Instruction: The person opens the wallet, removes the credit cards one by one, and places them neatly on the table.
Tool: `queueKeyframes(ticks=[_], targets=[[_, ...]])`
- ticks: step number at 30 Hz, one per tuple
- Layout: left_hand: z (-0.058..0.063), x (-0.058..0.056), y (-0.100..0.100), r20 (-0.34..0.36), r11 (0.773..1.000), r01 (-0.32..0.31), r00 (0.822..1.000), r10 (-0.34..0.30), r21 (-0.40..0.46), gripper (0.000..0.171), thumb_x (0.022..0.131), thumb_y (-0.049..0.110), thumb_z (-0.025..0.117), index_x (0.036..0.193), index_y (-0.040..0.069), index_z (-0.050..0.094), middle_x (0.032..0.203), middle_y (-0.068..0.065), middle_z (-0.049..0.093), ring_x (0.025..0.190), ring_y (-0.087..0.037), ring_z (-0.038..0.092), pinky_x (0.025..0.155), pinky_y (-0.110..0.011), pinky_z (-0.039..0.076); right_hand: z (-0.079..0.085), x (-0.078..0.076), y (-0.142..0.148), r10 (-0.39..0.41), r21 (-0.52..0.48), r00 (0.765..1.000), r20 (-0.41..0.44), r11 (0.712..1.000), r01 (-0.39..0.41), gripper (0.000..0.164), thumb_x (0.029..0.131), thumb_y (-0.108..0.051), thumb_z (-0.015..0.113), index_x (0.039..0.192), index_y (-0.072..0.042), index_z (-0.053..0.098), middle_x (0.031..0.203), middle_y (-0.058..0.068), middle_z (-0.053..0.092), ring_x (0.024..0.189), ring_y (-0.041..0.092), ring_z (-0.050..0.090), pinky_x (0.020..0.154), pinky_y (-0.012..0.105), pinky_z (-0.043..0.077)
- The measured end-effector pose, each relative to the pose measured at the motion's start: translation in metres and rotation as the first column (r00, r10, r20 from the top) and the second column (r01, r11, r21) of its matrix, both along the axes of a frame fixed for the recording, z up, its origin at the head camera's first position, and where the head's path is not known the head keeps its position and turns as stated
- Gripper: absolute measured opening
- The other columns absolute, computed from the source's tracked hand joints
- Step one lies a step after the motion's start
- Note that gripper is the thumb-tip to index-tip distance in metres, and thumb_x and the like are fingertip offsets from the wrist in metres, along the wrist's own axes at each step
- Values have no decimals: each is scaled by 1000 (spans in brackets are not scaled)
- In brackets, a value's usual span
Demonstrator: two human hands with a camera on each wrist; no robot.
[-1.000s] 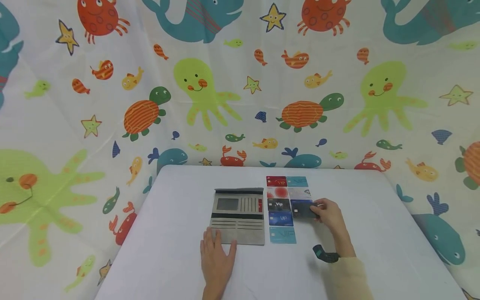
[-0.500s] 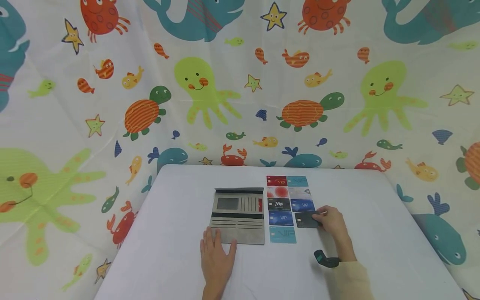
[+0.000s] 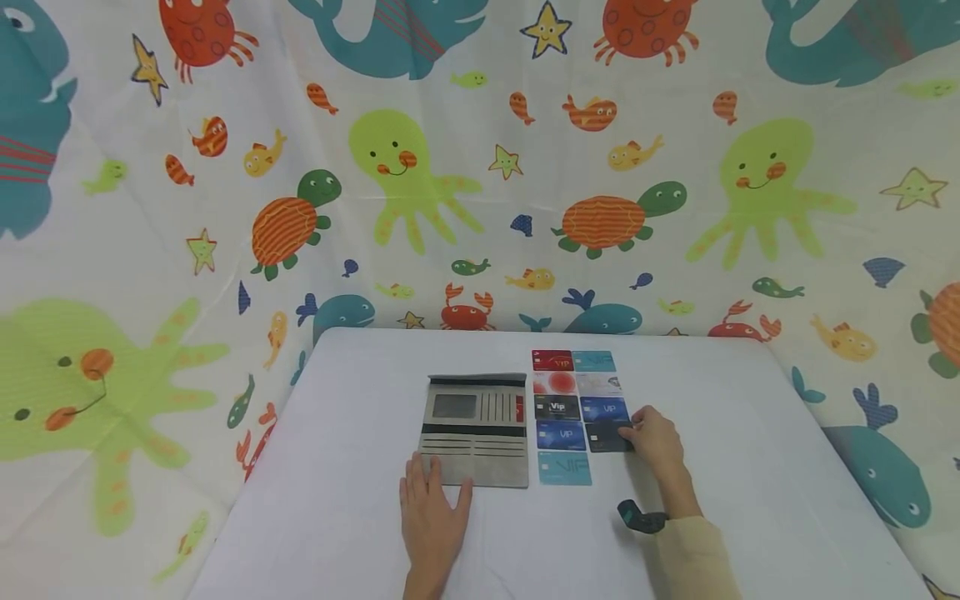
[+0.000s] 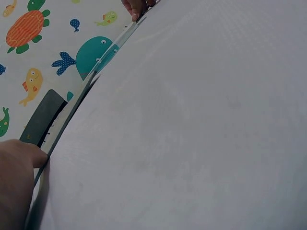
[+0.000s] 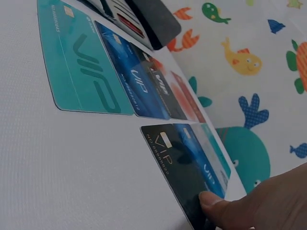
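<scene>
My right hand (image 3: 657,446) holds the right edge of a black VIP card (image 3: 604,437), the thumb lying on its face in the right wrist view. The card is at the bottom of the right-hand column, just below a blue VIP card (image 3: 600,408); its left edge is close to another blue VIP card (image 3: 557,436). An unfolded grey wallet (image 3: 491,475) with slots lies left of the cards. My left hand (image 3: 435,521) rests with fingers extended at the wallet's lower left corner. The left wrist view shows the wallet (image 4: 45,117) almost edge-on, its far flap raised.
Two columns of cards lie flat on the white table (image 3: 337,467). They include a red card (image 3: 552,360), a teal card (image 3: 594,361) at the top and another teal card (image 3: 566,468) at the bottom left. A sea-animal cloth (image 3: 480,208) hangs behind the table.
My right hand has drawn the black card towards me off the blue card, then shifted it slightly left beside the column. The left hand has stayed at the wallet.
</scene>
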State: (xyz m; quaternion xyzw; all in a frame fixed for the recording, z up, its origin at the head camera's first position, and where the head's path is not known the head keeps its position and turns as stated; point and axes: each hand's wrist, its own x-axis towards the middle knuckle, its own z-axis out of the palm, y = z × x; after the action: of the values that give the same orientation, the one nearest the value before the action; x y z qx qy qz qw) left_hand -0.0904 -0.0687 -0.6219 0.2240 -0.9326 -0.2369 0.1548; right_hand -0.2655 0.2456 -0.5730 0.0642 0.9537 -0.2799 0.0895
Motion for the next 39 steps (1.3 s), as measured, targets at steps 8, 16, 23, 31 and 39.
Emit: queueKeyframes(ticks=[8, 16, 23, 31, 39], targets=[[-3, 1, -1, -15, 1000, -4, 1000, 4, 2, 75, 89, 47, 70, 143, -2, 51, 160, -23, 34, 150, -41, 29, 124, -56, 21, 4, 0, -7, 36, 33, 999, -5, 999, -36, 35, 92, -18, 69, 115, 7, 57, 101, 24, 67, 83, 30, 62, 68, 39, 50], [-3, 1, -1, -28, 1000, -13, 1000, 13, 5, 75, 88, 46, 71, 142, -2, 52, 160, -22, 34, 150, -40, 29, 124, -56, 22, 27, -1, -50, 71, -92, 979, -193, 992, -90, 31, 98, -24, 62, 113, 4, 61, 98, 20, 67, 81, 27, 61, 68, 36, 53], [-5, 0, 1, -41, 1000, -18, 999, 18, -3, 76, 87, 47, 72, 142, -1, 52, 160, -22, 34, 150, -39, 30, 123, -56, 24, 29, -5, -99, 196, -153, 940, -278, 957, -245, 24, 96, -23, 67, 107, -1, 66, 89, 12, 67, 76, 20, 58, 67, 30, 53], [-4, -2, 4, -50, 1000, -22, 999, 22, -6, 75, 88, 48, 71, 141, -1, 53, 159, -22, 36, 150, -39, 31, 124, -56, 24, 18, -8, -139, 339, -215, 897, -283, 889, -404, 19, 92, -15, 71, 109, -7, 68, 102, 7, 68, 88, 18, 62, 82, 37, 61], [-6, -6, 6, -28, 999, -32, 999, 32, 5, 75, 88, 48, 70, 142, -1, 52, 160, -21, 35, 150, -38, 30, 124, -55, 23, 11, -12, -160, 444, -190, 853, -273, 844, -501, 28, 92, -14, 71, 118, -5, 67, 110, 10, 69, 98, 22, 66, 88, 39, 60]])
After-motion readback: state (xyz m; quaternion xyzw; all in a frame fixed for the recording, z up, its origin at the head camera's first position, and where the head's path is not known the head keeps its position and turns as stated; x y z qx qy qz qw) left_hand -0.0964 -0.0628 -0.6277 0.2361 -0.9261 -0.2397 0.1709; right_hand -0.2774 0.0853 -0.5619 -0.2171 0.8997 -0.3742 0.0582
